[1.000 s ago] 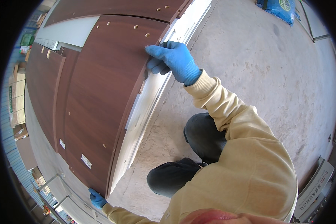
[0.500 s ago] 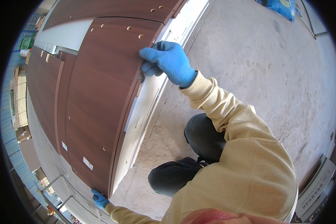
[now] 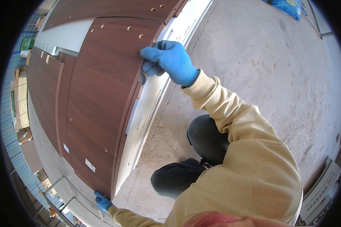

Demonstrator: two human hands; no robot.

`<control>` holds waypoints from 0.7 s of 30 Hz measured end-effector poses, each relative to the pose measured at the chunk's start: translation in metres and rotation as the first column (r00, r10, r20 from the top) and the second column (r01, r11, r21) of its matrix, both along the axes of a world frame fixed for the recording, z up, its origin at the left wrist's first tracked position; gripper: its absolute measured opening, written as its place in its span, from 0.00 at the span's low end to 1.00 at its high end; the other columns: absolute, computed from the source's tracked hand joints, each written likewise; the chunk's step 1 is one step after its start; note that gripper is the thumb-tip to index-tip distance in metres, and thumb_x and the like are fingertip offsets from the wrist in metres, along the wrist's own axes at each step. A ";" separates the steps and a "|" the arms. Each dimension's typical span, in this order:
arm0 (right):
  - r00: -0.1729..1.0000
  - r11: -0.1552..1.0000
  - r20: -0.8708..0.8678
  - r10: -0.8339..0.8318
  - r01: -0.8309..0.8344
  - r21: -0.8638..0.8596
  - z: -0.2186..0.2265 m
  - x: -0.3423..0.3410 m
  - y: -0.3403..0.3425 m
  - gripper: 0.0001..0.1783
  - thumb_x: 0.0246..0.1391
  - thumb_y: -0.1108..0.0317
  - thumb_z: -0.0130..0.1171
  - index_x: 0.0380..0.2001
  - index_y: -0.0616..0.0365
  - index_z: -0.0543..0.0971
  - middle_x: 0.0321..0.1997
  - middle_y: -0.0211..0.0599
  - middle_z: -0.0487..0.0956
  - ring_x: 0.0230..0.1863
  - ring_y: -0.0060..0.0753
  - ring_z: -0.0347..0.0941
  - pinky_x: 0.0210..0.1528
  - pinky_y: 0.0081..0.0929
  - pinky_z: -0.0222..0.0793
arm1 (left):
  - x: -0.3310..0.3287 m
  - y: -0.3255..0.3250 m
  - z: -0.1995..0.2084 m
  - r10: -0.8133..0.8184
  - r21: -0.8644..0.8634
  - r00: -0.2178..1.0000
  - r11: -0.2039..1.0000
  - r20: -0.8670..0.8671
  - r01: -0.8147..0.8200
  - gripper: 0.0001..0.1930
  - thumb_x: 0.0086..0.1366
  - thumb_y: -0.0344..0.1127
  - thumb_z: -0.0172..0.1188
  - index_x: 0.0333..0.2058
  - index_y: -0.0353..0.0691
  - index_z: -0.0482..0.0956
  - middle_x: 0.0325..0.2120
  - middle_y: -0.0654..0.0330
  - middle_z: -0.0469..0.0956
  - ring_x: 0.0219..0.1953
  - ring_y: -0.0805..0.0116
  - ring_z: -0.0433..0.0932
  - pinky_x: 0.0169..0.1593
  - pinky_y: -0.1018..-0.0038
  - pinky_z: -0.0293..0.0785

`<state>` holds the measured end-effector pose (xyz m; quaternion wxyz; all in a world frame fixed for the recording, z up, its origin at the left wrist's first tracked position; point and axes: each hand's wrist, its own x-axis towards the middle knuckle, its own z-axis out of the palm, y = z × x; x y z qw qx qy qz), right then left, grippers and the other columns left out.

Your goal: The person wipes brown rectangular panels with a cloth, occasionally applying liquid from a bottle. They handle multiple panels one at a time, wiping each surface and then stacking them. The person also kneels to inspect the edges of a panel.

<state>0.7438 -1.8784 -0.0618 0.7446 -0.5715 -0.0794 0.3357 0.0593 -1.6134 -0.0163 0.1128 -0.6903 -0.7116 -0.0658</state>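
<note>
A long dark-brown wood board [image 3: 98, 87] with round drilled holes and a white label lies over a stack of pale panels [image 3: 144, 121]. My right hand [image 3: 168, 62], in a blue glove, is closed on its right edge near the far end. The thumb rests on the brown face, and the other fingers curl below the edge, partly hidden. At the board's near corner, my left hand [image 3: 103, 200], also gloved in blue, is closed round the end. Some of its fingers are out of sight behind the board.
More brown boards lie beyond [image 3: 117, 8] and to the left [image 3: 43, 94]. A metal-tube frame [image 3: 58, 181] stands at lower left. Bare concrete floor [image 3: 261, 75] spreads to the right, with a blue sack [image 3: 286, 8] at the far end and a long grey carton [image 3: 322, 189] at lower right.
</note>
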 end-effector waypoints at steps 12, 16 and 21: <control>1.000 1.000 -0.016 -0.002 0.002 0.008 -0.004 0.002 -0.001 0.18 0.65 0.58 0.70 0.41 0.66 0.85 0.30 0.44 0.90 0.26 0.29 0.87 0.28 0.21 0.80 | -0.005 -0.001 -0.005 -0.033 0.041 0.999 0.999 -0.002 0.033 0.45 0.75 0.74 0.47 0.28 0.29 0.85 0.26 0.41 0.83 0.29 0.38 0.81 0.37 0.46 0.76; 0.998 0.999 -0.044 -0.046 0.047 0.017 0.002 0.000 -0.002 0.16 0.65 0.61 0.69 0.38 0.67 0.86 0.28 0.43 0.88 0.23 0.29 0.84 0.27 0.22 0.78 | -0.002 -0.001 -0.003 -0.018 0.020 1.000 1.000 -0.013 0.019 0.45 0.75 0.74 0.47 0.28 0.29 0.85 0.26 0.40 0.83 0.29 0.38 0.80 0.38 0.47 0.76; 1.000 0.999 0.011 -0.026 0.025 0.034 -0.008 0.001 0.000 0.19 0.65 0.57 0.70 0.43 0.67 0.86 0.31 0.44 0.90 0.26 0.31 0.87 0.29 0.22 0.82 | 0.000 -0.007 -0.002 -0.010 0.046 1.000 0.999 -0.014 0.010 0.44 0.75 0.74 0.47 0.29 0.29 0.85 0.27 0.39 0.83 0.31 0.38 0.81 0.39 0.47 0.77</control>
